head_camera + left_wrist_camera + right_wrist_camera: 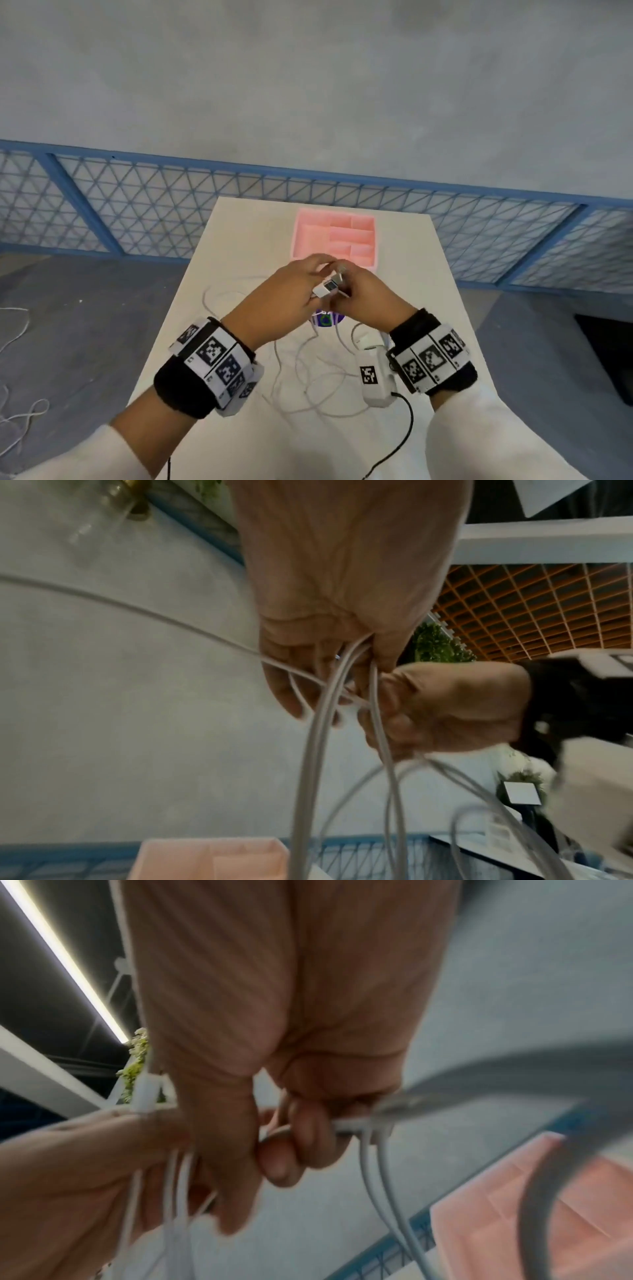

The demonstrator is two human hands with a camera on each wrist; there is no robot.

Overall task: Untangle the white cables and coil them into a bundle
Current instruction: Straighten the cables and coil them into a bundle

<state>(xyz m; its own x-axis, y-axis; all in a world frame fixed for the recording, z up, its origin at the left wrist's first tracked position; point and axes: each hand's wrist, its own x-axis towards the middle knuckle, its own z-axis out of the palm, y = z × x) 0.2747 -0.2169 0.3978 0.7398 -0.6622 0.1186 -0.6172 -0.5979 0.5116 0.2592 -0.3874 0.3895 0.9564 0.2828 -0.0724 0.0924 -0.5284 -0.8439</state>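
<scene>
Both hands meet above the middle of the table. My left hand and my right hand together pinch a white plug with a metal end. From the hands the white cables hang down and lie in tangled loops on the table. In the left wrist view my left hand curls its fingers round several cable strands, and the right hand grips them just beside it. Blurred in the right wrist view, my right hand is curled round a white cable.
A pink compartment tray stands at the back of the white table. A small purple round object lies under the hands. Beyond the table runs a blue mesh fence. White cord lies on the floor at left.
</scene>
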